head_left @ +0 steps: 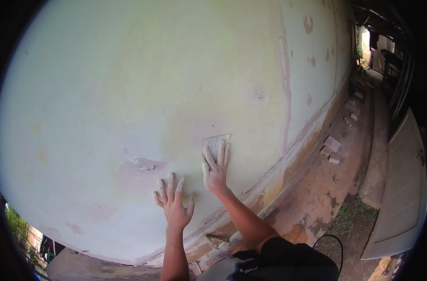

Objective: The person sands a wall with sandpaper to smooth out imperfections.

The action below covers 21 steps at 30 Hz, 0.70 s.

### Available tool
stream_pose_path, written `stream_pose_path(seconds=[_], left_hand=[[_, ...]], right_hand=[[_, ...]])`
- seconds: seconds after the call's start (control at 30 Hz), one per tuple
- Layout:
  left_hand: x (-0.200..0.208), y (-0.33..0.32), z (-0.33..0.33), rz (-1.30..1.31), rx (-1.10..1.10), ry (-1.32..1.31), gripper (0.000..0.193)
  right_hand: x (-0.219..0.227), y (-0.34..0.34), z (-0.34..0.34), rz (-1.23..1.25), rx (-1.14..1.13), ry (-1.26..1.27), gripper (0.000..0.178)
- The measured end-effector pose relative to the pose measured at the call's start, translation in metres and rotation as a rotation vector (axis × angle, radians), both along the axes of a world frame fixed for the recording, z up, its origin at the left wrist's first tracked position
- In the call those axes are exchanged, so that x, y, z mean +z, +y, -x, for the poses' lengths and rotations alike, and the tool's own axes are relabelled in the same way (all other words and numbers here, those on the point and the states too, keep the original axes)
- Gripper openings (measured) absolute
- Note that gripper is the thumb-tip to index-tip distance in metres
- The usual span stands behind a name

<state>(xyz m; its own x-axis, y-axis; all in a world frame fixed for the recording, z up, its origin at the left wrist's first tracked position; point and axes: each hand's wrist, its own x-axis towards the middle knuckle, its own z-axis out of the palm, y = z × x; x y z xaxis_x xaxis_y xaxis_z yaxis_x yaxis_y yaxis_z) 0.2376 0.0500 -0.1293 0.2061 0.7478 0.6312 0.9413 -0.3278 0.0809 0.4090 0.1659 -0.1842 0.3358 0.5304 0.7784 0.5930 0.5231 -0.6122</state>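
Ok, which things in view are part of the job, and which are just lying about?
In use:
- pale sheet, under the right hand
- wall, behind the sheet; left hand spread at it

Apparently lying about:
- pale broken pieces on the ground
- white door, far right

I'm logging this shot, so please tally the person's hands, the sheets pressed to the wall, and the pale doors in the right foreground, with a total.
Left hand and right hand: 2
Pale sheet: 1
Pale door: 1
Total: 4
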Motion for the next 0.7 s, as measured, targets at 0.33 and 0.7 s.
stream_pose_path(seconds=[0.33,0.7], left_hand=[[0.094,-0.026,0.071,-0.442,0.128,-0.343,0.045],[0.104,-0.023,0.095,-0.144,0.474,-0.162,0.131]], right_hand=[[0.179,0.001,0.003,-0.205,0.0,-0.726,0.052],[0.413,0.016,-0.01,-0.619,-0.024,-0.978,0.059]])
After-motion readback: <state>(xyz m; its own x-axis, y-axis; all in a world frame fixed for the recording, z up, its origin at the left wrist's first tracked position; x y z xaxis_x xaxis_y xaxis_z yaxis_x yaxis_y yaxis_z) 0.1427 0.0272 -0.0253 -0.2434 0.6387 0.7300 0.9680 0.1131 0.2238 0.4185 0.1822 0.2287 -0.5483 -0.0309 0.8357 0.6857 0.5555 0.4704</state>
